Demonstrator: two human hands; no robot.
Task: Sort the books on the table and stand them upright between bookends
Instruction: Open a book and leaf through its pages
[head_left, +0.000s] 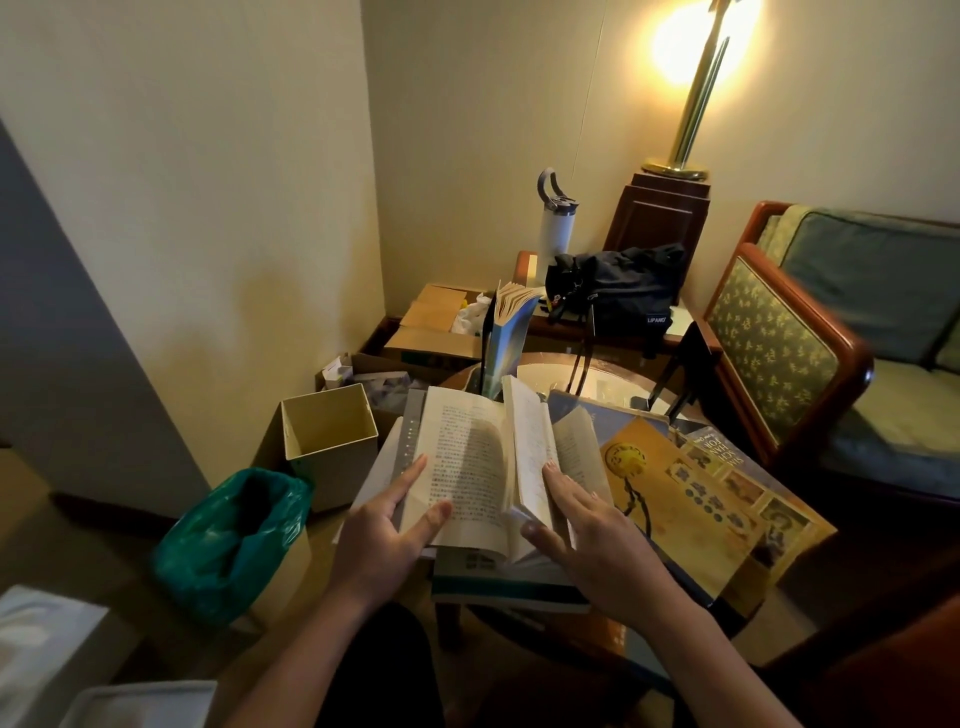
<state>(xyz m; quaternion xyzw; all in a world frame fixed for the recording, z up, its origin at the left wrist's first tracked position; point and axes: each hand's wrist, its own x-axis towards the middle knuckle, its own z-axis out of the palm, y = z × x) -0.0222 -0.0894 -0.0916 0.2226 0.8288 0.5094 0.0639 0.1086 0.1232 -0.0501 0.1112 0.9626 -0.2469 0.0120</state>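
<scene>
An open paperback (480, 462) with printed Chinese text lies spread on top of a pile of books at the near left part of a round glass-topped table (613, 379). The left hand (387, 530) rests flat on its left page, fingers spread, thumb lying across the lower part of the page; it pins the page without pinching it. The right hand (587, 525) presses the block of right-hand pages with fingers extended and slightly apart, thumb at the lower edge of the block near the spine. Several pages stand fanned up between the two hands. Under the paperback lies a book with a teal spine (509, 592) at the table's near edge. To the right, a large yellow-brown book (691, 499) with a round emblem lies flat, overlapping another book with English lettering (727, 457) toward the right edge. At the far left edge a blue book (506, 338) stands upright, pages fanned at the top, against a dark bookend (487, 332). A second dark bookend (685, 364) stands at the far right edge, well apart from the first
</scene>
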